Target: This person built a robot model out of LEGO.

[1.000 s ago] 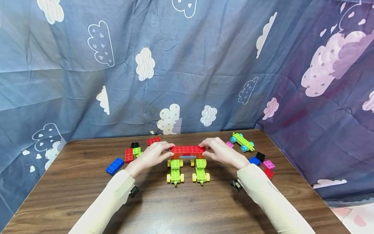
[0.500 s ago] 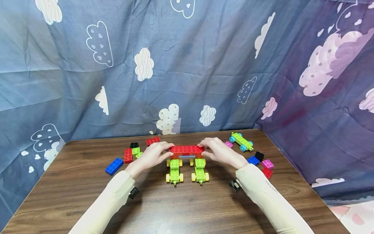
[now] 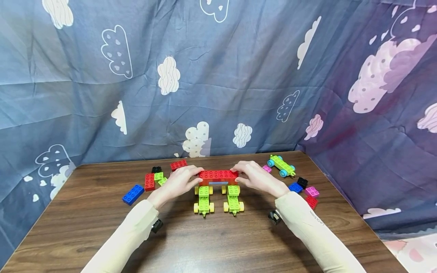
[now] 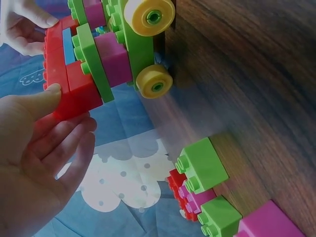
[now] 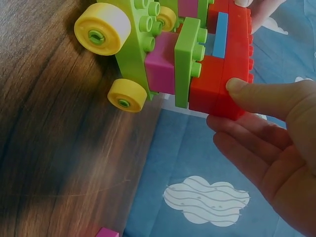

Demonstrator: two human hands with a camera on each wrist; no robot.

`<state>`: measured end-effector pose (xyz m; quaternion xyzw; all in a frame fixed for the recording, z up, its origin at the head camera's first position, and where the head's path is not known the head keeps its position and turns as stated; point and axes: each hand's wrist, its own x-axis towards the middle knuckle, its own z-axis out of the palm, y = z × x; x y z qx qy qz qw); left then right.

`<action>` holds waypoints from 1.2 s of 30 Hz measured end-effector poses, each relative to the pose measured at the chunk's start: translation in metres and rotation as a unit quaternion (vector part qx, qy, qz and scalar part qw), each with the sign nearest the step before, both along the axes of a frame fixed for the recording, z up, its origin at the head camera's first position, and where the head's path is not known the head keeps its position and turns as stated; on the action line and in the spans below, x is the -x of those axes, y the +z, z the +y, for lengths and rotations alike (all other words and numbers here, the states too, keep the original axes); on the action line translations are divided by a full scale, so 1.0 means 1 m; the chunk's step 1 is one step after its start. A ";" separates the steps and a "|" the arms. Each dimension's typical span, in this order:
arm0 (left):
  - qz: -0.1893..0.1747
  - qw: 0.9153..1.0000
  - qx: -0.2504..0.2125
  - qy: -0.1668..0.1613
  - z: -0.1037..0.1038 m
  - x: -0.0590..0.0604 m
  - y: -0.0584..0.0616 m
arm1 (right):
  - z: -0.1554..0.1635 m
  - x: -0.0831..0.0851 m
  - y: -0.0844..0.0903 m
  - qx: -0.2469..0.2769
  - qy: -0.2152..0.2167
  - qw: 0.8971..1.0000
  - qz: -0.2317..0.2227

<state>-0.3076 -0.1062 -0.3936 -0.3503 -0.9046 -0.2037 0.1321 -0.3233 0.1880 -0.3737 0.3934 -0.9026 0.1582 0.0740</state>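
Head view: both hands pinch a studded red brick span (image 3: 218,175).

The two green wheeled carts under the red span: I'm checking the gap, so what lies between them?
In the head view, only bare table shows between the left cart and the right cart; the red span bridges them above.

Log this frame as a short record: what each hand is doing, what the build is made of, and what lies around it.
left hand: grips left end of red brick span
right hand: grips right end of the span
span rests on: two green wheeled chassis, yellow wheels, with pink bricks between
left of build: blue brick, red brick
right of build: green chassis with blue wheels
surface: wooden table
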 end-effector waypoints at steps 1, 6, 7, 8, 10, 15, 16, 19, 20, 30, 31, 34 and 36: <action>0.000 1.000 0.000 0.002 0.000 0.000 0.000 | 0.000 0.000 0.000 0.000 0.000 1.000 0.001; -0.009 1.000 0.004 0.008 0.001 0.001 -0.003 | -0.001 -0.001 0.001 -0.004 -0.002 1.000 0.002; -0.010 1.000 0.005 0.010 0.001 0.002 -0.004 | -0.001 -0.001 0.002 -0.006 -0.004 1.000 0.001; -0.012 1.000 0.006 0.011 0.000 0.002 -0.005 | -0.001 -0.001 0.002 -0.008 -0.006 1.000 -0.002; -0.019 1.000 0.007 0.014 0.000 0.003 -0.006 | -0.001 -0.001 0.002 -0.012 -0.010 1.000 -0.008; -0.030 0.999 0.007 0.020 0.000 0.003 -0.007 | -0.001 0.000 0.002 -0.014 -0.016 1.000 -0.020; -0.032 0.999 0.006 0.020 0.000 0.003 -0.006 | -0.001 0.000 0.002 -0.012 -0.017 1.000 -0.023; -0.031 0.999 0.006 0.017 0.000 0.003 -0.005 | 0.000 0.001 0.002 -0.010 -0.019 0.999 -0.029; -0.031 0.999 0.006 0.015 0.001 0.003 -0.004 | 0.000 0.002 0.001 -0.010 -0.019 0.999 -0.031; -0.033 0.999 0.008 0.014 0.002 0.002 -0.004 | 0.001 0.002 0.004 -0.017 -0.012 0.999 -0.028; -0.033 0.999 0.008 0.013 0.002 0.002 -0.004 | 0.001 0.002 0.004 -0.018 -0.012 0.999 -0.026; -0.029 0.999 0.008 0.012 0.002 0.001 -0.003 | 0.000 0.002 0.004 -0.019 -0.012 0.999 -0.023; -0.025 1.000 0.008 0.011 0.002 0.001 -0.002 | 0.000 0.002 0.004 -0.018 -0.012 1.000 -0.022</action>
